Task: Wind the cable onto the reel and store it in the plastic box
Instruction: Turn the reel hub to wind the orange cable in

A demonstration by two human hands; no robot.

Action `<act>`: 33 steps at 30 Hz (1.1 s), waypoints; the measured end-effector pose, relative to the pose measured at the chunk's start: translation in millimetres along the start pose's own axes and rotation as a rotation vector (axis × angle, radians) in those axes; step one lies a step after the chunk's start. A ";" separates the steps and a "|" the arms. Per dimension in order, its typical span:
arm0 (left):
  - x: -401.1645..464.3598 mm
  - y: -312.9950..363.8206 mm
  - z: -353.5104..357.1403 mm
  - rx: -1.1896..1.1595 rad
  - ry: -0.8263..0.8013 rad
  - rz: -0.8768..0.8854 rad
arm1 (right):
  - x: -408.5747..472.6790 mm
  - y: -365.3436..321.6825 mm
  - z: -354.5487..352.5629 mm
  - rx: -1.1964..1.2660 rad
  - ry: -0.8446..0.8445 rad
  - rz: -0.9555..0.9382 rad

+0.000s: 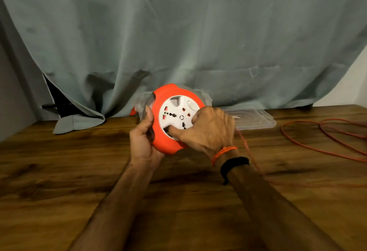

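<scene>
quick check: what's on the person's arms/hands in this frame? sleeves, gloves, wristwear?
Both forearms are bare to the bottom edge of the frame: no sleeves, no gloves. The left hand and its wrist carry nothing. Behind the right hand, the wrist has two bands: a thin orange thread bracelet nearer the hand, then a black band. No rings visible.

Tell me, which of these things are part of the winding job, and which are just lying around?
In the job: reel, left hand, right hand, orange cable, plastic box, its lid.

Just there: grey curtain, wooden table, wristbands.
</scene>
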State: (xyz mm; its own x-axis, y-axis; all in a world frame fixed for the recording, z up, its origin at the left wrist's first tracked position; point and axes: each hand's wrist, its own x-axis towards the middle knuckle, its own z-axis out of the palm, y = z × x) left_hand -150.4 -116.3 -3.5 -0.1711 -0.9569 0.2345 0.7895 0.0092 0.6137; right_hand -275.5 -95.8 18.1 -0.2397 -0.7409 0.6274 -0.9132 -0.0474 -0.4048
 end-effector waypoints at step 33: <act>3.1 9.7 -11.6 0.086 -0.004 -0.056 | 12.3 28.3 -6.4 -0.122 0.109 -0.463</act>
State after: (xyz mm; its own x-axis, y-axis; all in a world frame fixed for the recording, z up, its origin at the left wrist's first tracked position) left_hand -136.4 -122.5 -5.6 -0.2156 -0.9556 0.2010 0.7250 -0.0187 0.6885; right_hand -306.4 -102.0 18.6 0.1732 -0.5863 0.7914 -0.9624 -0.2715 0.0095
